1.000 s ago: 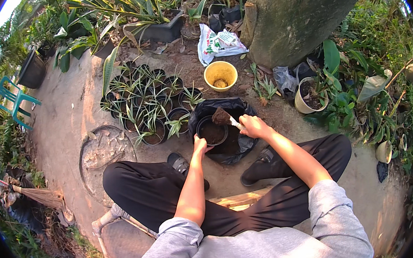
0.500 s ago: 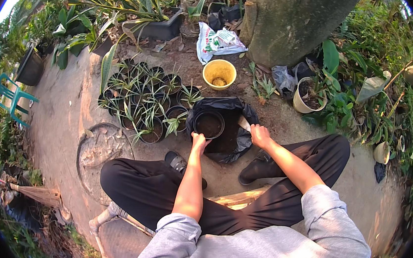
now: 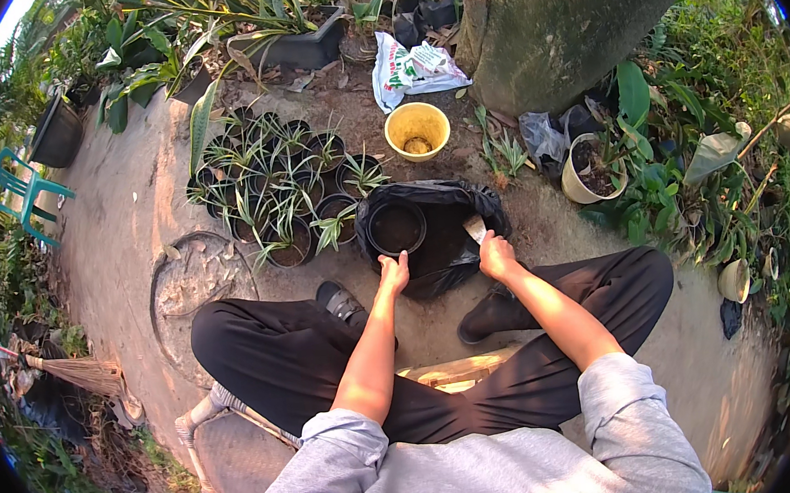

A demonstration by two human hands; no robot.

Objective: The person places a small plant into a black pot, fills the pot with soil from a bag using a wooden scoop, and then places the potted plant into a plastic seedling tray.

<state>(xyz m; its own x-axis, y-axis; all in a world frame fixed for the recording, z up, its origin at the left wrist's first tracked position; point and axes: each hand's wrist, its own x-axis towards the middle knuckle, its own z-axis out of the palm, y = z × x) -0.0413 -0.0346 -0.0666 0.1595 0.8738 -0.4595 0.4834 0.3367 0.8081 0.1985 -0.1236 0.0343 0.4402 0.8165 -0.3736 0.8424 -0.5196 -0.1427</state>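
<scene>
A round black plant pot with dark soil inside is gripped at its near rim by my left hand, the thumb over the edge. It sits within the left side of an open black plastic bag of dark soil. My right hand is closed around a trowel, whose pale blade points into the bag at the right; its handle is hidden in my fingers. To the left of the bag stand several small black pots with spiky green-and-white seedlings.
Beyond the bag are a yellow bucket and a white printed sack beside a thick tree trunk. A cream pot leans at the right. Far left are a green chair and a broom.
My left hand has shifted slightly right along the pot's near rim. The trowel blade sits a little farther right, and the bag's near edge has changed shape.
</scene>
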